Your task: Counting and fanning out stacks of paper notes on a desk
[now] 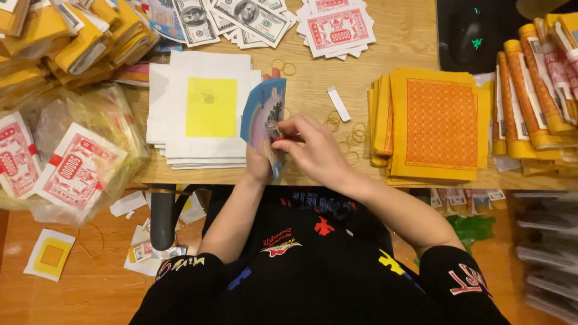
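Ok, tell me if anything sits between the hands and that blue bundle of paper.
Nothing visible does. The left hand grips the blue paper bundle from below, holding it upright over the table edge, and the right hand pinches its near side. Loose rubber bands lie apart, to the right.

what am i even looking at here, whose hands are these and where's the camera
There is no machine here: a person sits at a wooden table, and the one picture comes from a camera worn on their head, looking down at their own two hands. The left hand holds a small bundle of blue printed paper notes on edge; the right hand pinches it from the side. On the table lie a stack of white sheets with a yellow square, a stack of yellow sheets with an orange square, loose rubber bands, printed paper money at the far edge, and bundled yellow paper on both sides.
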